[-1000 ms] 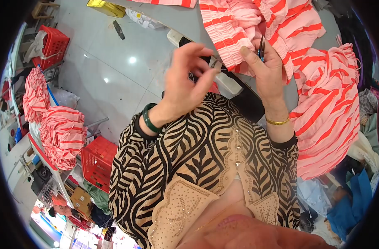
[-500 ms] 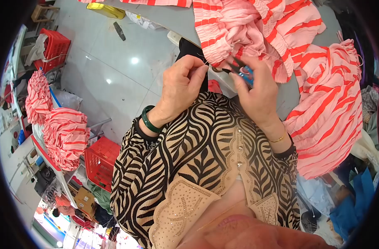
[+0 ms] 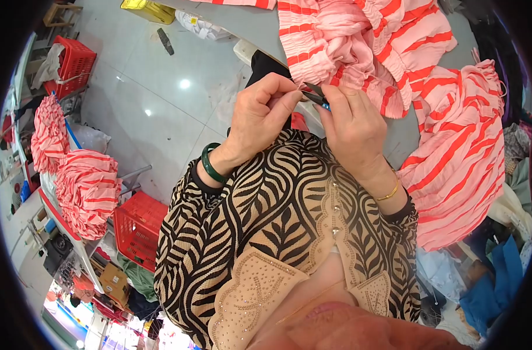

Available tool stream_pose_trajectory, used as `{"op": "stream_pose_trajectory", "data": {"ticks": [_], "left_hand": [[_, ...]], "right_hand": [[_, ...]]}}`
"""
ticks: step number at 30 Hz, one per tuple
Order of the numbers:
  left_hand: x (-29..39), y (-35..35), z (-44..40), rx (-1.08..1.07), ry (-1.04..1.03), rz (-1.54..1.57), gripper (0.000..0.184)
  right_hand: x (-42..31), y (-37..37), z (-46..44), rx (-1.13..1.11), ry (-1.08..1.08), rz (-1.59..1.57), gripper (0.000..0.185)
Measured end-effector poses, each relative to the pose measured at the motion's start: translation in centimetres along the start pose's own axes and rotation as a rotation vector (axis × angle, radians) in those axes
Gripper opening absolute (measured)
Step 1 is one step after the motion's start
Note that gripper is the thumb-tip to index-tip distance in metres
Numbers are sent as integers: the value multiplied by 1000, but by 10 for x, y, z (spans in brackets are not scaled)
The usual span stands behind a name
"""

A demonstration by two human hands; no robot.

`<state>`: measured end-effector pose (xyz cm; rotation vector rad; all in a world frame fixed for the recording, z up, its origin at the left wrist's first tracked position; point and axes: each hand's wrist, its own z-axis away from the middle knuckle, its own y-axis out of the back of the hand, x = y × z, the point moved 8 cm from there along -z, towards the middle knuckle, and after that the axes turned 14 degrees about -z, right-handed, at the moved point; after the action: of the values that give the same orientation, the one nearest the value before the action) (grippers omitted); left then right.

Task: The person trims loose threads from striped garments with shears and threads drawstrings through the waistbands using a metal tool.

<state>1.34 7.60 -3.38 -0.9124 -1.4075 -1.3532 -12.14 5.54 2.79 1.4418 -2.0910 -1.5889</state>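
My left hand [image 3: 263,114], a green bangle on its wrist, is closed in a pinch; whatever lies between its fingertips is too small to make out. Small scissors with dark blades [image 3: 314,93] and a blue handle are held in my right hand [image 3: 356,128], their blades pointing at the left fingertips. Just beyond both hands, pink cloth with red stripes [image 3: 350,44] lies bunched on the grey table [image 3: 403,140], its gathered edge near the blades. Neither hand visibly grips this cloth.
More striped cloth [image 3: 458,157] hangs at the right, above mixed fabrics [image 3: 502,280]. Striped bundles [image 3: 88,189] lie at the left beside a red basket [image 3: 139,227]. Another red basket [image 3: 76,64] and a yellow container [image 3: 149,10] stand farther off.
My right hand has let go of the striped cloth and moved left and down with the scissors towards my left hand. The left fingers have closed into a pinch.
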Motion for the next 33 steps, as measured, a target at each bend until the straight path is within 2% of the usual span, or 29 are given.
{"op": "stream_pose_trajectory", "data": {"ticks": [7, 10, 16, 22, 28, 33], "left_hand": [[-1, -2, 0, -33, -46, 53, 6], [-5, 1, -2, -26, -7, 171, 7], [-5, 1, -1, -26, -12, 193, 8], [-10, 4, -3, -8, 2, 281, 7], [-7, -2, -1, -41, -20, 237, 7], [-11, -4, 2, -101, -22, 206, 7]], "right_hand": [[-4, -1, -6, 70, 50, 28, 27], [-1, -5, -3, -66, -20, 27, 28], [-5, -1, -6, 69, 60, 23, 24], [-6, 1, -5, -72, -14, 40, 27], [-7, 2, -12, 88, 101, 112, 26], [-10, 0, -12, 64, 154, 174, 26]]}}
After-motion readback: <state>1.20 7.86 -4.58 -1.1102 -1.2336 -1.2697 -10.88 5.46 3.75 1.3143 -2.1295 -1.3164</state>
